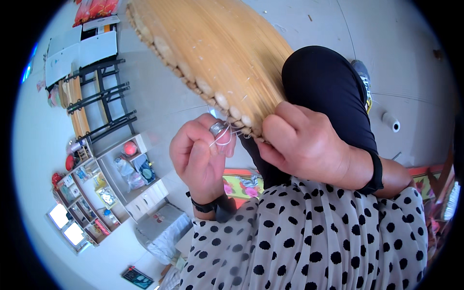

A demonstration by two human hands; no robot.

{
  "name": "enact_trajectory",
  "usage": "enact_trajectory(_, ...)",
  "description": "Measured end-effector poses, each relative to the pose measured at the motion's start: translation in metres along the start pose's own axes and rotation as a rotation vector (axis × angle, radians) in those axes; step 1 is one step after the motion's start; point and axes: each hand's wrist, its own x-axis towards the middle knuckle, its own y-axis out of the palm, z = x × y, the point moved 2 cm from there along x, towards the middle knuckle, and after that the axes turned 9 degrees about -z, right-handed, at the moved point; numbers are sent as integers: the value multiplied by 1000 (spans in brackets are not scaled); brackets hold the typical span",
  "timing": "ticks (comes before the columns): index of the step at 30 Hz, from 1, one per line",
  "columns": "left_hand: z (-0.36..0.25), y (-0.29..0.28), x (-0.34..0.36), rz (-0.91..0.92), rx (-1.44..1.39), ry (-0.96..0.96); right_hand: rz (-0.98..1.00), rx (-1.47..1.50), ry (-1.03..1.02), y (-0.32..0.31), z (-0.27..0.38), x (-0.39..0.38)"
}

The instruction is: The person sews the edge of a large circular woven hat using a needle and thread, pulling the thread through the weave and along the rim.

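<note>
A tan panel of fine straw-like strips (pixel 212 43) stretches away from my lap, with a knobbly stitched edge (pixel 220 100) along its left side. My right hand (pixel 307 140) is closed on the panel's near corner, fingers curled over it. Just left of that corner, my left hand (pixel 198 157) pinches white thread (pixel 223 140) between thumb and fingers. The thread loops between this hand and the stitched edge. A wide silver ring (pixel 217 128) sits on a left finger. Whether a needle is in the pinch cannot be seen.
My dark-clad knee (pixel 328 82) is beside the panel on the right. A white roll (pixel 391 122) lies on the grey tiled floor. At left are shelves (pixel 96 193) with mixed goods and folded black-legged furniture (pixel 104 96). A flowered cloth (pixel 241 186) shows under my arms.
</note>
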Motion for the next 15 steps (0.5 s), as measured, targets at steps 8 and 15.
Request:
enact_trajectory(8,12,-3,3,10,17,-131,59,211,116,-3,-1,-6)
enact_trajectory(15,1,19,26,-280,359,-42,112,395,267,3,11,-21)
